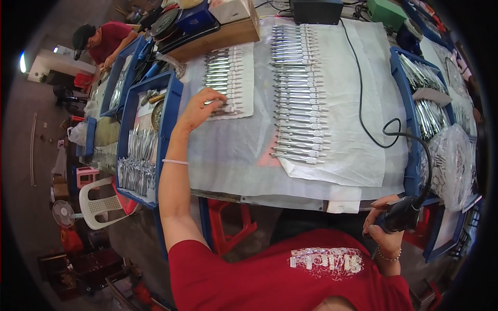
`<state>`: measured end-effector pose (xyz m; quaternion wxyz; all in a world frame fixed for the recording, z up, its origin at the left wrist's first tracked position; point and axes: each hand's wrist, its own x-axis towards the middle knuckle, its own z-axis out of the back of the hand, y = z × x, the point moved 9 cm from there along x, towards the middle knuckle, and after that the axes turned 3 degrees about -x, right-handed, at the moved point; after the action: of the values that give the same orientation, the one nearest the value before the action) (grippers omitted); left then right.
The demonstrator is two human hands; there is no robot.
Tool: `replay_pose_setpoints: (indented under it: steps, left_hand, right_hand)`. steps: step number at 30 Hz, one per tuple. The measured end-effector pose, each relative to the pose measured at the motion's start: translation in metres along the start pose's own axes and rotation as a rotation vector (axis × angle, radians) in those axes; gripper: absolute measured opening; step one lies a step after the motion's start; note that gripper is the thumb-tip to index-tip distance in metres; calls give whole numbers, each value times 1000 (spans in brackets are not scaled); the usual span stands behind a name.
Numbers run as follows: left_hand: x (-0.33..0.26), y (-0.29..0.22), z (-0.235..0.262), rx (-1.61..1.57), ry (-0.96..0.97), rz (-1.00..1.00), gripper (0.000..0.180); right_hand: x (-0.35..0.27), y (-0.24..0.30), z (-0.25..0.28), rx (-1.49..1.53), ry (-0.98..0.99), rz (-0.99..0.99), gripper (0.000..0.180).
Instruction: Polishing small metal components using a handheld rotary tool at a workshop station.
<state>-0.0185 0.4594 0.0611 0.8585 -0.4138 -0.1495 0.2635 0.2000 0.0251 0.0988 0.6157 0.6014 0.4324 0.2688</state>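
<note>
My left hand (201,110) reaches over the near end of a short row of slim silver metal pieces (224,76). Its thumb and fingers are pinched together on one such piece, mostly hidden by the fingers. A white sheet (248,101) lies under that row. By the table's front edge, my right hand (385,236) is wrapped round a black corded hand tool (399,216), held off the table; its working end cannot be made out. Between the hands, a longer row of similar silver pieces (301,103) lies side by side on a large white sheet (358,160).
Blue bins (174,98) of metal pieces flank the table on the left, with another blue bin (402,78) at right. A black cable (358,85) loops across the sheet. A wooden box (223,36) stands behind. Far left, a person (111,41) in red bends over work.
</note>
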Motion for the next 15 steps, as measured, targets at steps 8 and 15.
replay_pose_setpoints:
  steps: [8, 15]
  left_hand:
    - [89, -82, -61, 74, -18, -300, 13]
    - [157, -83, -123, 297, -90, -423, 16]
  right_hand:
    - [-1, 6, -2, 24, 43, 25, 49]
    - [-9, 16, -2, -93, 19, 16, 46]
